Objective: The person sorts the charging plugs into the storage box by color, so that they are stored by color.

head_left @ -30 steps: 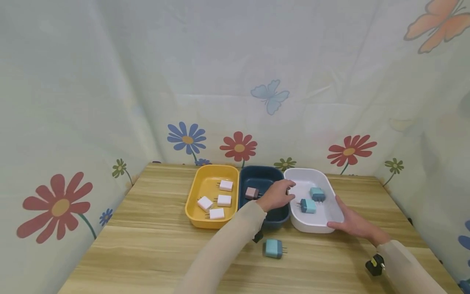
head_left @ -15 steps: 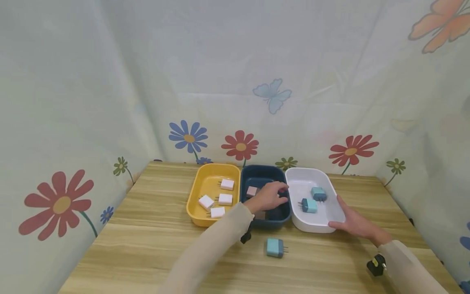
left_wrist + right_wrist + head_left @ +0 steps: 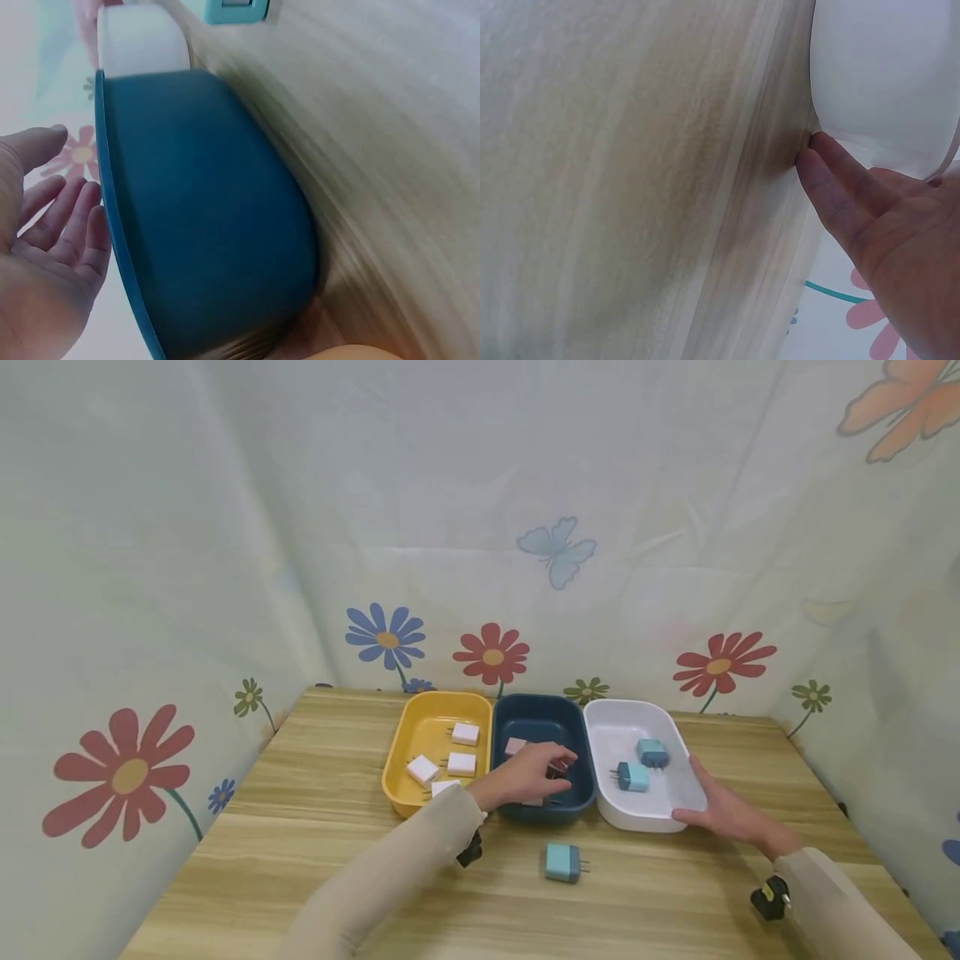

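My left hand (image 3: 531,772) hovers over the navy bin (image 3: 583,792), its fingers loosely bent. In the left wrist view nothing lies between its thumb and fingers. Brownish-pink plug chargers (image 3: 515,746) sit in that bin, partly covered by the hand. At the right end of the row, my right hand (image 3: 726,810) touches the outer side of the white bin (image 3: 619,817), thumb by its front corner. The right wrist view shows straight fingers (image 3: 832,199) low against its wall. Inside the white bin are two teal chargers (image 3: 633,777) with prongs.
A yellow bin (image 3: 405,718) with several white chargers (image 3: 461,764) stands left of the navy one. On the wooden table (image 3: 247,860), in front of the navy bin, lies another teal charger (image 3: 562,862). A floral cloth (image 3: 390,468) hangs behind.
My left hand has moved left from the white bin's edge across the navy bin, uncovering the navy bin's right side. The right hand stays at the white bin.
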{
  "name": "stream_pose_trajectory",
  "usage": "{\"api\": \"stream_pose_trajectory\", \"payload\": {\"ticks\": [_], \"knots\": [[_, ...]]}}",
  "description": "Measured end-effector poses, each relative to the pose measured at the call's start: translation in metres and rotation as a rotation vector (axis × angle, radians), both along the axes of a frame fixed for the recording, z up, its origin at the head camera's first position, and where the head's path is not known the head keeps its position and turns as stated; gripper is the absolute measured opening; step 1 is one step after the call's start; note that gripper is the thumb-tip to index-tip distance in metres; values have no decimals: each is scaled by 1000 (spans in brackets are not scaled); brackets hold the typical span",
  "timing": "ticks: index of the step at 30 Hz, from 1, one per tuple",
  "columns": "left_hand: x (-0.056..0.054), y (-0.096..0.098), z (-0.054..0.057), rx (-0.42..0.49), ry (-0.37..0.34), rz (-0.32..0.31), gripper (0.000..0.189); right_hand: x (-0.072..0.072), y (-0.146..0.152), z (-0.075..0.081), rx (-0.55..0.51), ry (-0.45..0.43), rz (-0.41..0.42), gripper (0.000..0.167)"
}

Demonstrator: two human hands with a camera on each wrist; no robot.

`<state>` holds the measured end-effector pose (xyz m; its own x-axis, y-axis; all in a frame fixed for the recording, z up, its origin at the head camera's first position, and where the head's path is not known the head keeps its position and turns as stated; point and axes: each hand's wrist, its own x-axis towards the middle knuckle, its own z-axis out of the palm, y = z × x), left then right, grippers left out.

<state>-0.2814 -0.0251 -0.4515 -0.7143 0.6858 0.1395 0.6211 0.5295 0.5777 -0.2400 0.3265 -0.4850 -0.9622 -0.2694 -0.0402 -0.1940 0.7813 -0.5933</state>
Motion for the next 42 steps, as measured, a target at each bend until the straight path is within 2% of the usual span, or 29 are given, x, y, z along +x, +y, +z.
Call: {"api": "stream_pose_trajectory", "payload": {"ticks": [4, 9, 15, 22, 27, 32, 37, 42], "knots": [[11, -6, 0, -1, 32, -46, 44, -1, 0, -1, -3, 16, 8, 111], [25, -11, -1, 8, 38, -107, 43, 0, 1, -1, -5, 27, 14, 110], [38, -15, -4, -24, 30, -165, 41, 0, 1, -1, -16, 38, 20, 110], [48, -17, -8, -71, 70, -256, 43, 0, 1, -1, -9, 45, 23, 109], [54, -17, -14, -125, 61, -321, 48, 0, 0, -1, -1, 35, 17, 110], [57, -13, -22, -193, 58, -341, 54, 0, 1, -1, -5, 37, 20, 110], [59, -11, -31, -217, 55, -352, 54, -1, 1, -1, 2, 33, 15, 111], [59, -10, -37, -242, 31, -337, 53, 1, -1, 1, 21, 21, 7, 111]]}}
